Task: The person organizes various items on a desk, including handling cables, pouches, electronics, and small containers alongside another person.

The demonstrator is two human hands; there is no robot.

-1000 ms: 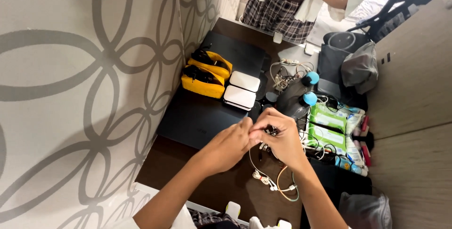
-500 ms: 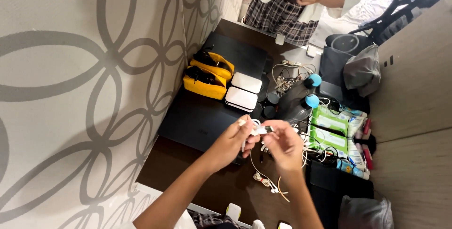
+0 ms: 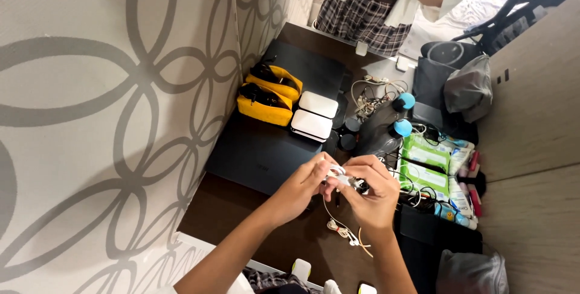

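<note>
While both hands meet above the dark table [image 3: 241,209], the left hand [image 3: 300,190] and right hand [image 3: 370,192] each keep a pinching grip on a small white cable plug [image 3: 340,178], held up close between the fingertips (likely for a better look). Its thin cord [image 3: 338,224] trails down to the table, near two white boxes [image 3: 313,116] and yellow pouches [image 3: 263,97].

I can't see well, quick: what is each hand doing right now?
Left hand: closed, pinching the white plug.
Right hand: closed on the same plug, its cable hanging below.
</note>
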